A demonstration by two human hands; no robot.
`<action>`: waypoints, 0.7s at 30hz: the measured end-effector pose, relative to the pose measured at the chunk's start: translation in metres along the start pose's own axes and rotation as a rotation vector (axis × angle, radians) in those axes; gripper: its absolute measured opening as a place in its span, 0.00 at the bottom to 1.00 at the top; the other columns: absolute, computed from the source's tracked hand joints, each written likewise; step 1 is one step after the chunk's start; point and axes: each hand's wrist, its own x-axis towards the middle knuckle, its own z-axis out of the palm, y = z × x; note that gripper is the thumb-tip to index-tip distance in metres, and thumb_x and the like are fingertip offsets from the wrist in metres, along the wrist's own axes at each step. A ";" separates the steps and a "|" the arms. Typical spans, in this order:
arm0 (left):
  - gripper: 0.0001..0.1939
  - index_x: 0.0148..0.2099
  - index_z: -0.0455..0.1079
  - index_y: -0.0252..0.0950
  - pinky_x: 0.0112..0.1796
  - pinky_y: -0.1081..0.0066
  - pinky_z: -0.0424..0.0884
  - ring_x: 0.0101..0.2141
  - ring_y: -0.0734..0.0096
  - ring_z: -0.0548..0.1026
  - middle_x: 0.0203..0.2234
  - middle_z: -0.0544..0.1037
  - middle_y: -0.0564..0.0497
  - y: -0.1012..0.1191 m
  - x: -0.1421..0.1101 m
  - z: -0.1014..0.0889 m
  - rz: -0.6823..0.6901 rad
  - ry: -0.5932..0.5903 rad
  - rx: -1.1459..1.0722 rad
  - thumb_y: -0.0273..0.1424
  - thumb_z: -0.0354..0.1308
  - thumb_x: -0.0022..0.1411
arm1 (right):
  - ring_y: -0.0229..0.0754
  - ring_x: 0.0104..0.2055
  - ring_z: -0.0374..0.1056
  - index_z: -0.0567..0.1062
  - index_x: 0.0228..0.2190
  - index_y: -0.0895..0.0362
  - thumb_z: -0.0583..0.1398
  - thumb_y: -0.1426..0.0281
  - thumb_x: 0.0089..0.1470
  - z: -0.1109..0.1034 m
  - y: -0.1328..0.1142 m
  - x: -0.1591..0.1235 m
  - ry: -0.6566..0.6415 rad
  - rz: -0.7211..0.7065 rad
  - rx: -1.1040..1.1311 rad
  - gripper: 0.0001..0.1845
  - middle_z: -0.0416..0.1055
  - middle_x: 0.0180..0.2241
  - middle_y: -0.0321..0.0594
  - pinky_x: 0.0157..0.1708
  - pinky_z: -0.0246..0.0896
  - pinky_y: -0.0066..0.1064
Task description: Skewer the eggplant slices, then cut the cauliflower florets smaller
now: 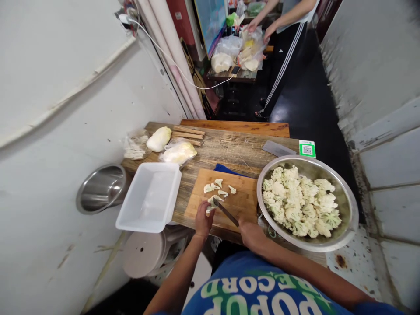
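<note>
My left hand [203, 218] rests on the wooden cutting board [243, 202], its fingers closed on a cauliflower floret [211, 203]. My right hand [251, 234] grips the handle of a knife [225, 211], whose blade slants up-left onto that floret. Several cut cauliflower pieces [218, 187] lie on the board beyond the blade. A large steel bowl [348, 205] heaped with cauliflower florets [300, 201] stands just right of the board.
A white plastic tub [149, 199] sits left of the board, with a steel bowl [101, 188] beside it. Bagged cabbage [179, 152], a cleaver [278, 149] and a QR sign [307, 149] lie further back. Another person [288, 26] works at a far table.
</note>
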 end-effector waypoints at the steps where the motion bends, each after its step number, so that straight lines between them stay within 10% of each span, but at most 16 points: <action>1: 0.11 0.45 0.66 0.37 0.50 0.59 0.67 0.47 0.61 0.71 0.43 0.73 0.44 0.001 0.000 0.000 0.002 -0.007 0.004 0.34 0.56 0.60 | 0.49 0.44 0.72 0.67 0.47 0.62 0.51 0.78 0.54 0.001 -0.002 0.001 0.007 -0.008 -0.010 0.18 0.75 0.41 0.53 0.39 0.63 0.34; 11: 0.12 0.42 0.67 0.37 0.49 0.58 0.67 0.47 0.59 0.71 0.42 0.73 0.44 -0.003 0.006 -0.011 0.005 -0.028 -0.046 0.35 0.60 0.56 | 0.47 0.44 0.72 0.70 0.42 0.63 0.49 0.69 0.61 -0.003 0.015 0.012 0.043 -0.026 0.118 0.15 0.75 0.40 0.53 0.39 0.61 0.31; 21: 0.20 0.45 0.65 0.38 0.37 0.67 0.70 0.42 0.64 0.72 0.44 0.71 0.45 -0.014 0.016 -0.020 -0.306 -0.107 -0.235 0.34 0.62 0.49 | 0.46 0.44 0.72 0.70 0.44 0.63 0.49 0.69 0.61 0.000 0.023 0.013 0.093 -0.003 0.137 0.15 0.75 0.41 0.53 0.39 0.60 0.30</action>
